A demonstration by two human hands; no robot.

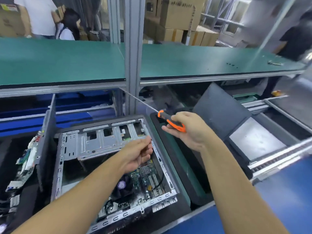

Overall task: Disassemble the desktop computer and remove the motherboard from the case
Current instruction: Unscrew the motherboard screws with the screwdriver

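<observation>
Orange screwdriver (164, 118) gripped by raised right hand (189, 132) | left hand (138, 153) curled over case (59, 166), hold unclear

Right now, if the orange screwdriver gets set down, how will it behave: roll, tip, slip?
Screwdriver probably handle-heavy: thick orange-black grip, long thin shaft, so it would likely tip toward the handle. Rounded grip could roll on a flat surface. Rubbery-looking handle in the right hand likely isn't slippery.

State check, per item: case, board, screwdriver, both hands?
computer case: open, lying on its side
motherboard: still inside the case
drive cage: mounted in the case
screwdriver: held in air, tip pointing away
right hand: grips screwdriver handle
left hand: fingers pinched together above case, contents unclear
</observation>
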